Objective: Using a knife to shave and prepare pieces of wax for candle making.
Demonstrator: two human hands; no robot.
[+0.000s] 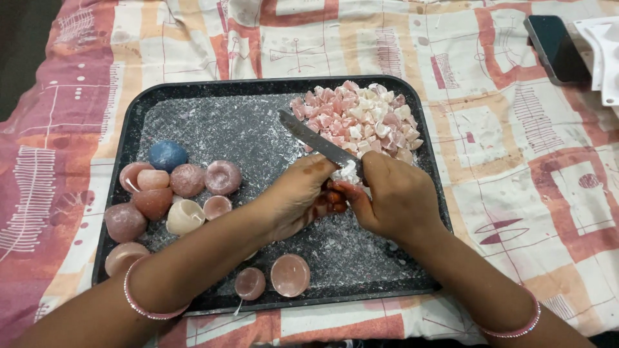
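My right hand [393, 196] grips the handle of a knife [316, 142] whose blade points up and left over a black tray [193, 96]. My left hand [298, 193] meets it at the tray's middle, fingers pinching a small white piece [348, 171] under the blade's base. A heap of pink and white cut chunks [364, 122] lies at the tray's far right, just behind both hands. To the left sit several round pink wax-like pieces [187, 180] and a blue one [167, 156].
Two more pink discs [290, 274] rest near the tray's front edge. White crumbs dust the tray floor. The tray lies on a patterned pink, orange and white cloth [516, 167]. A dark phone [556, 48] and a white mould [603, 58] lie far right.
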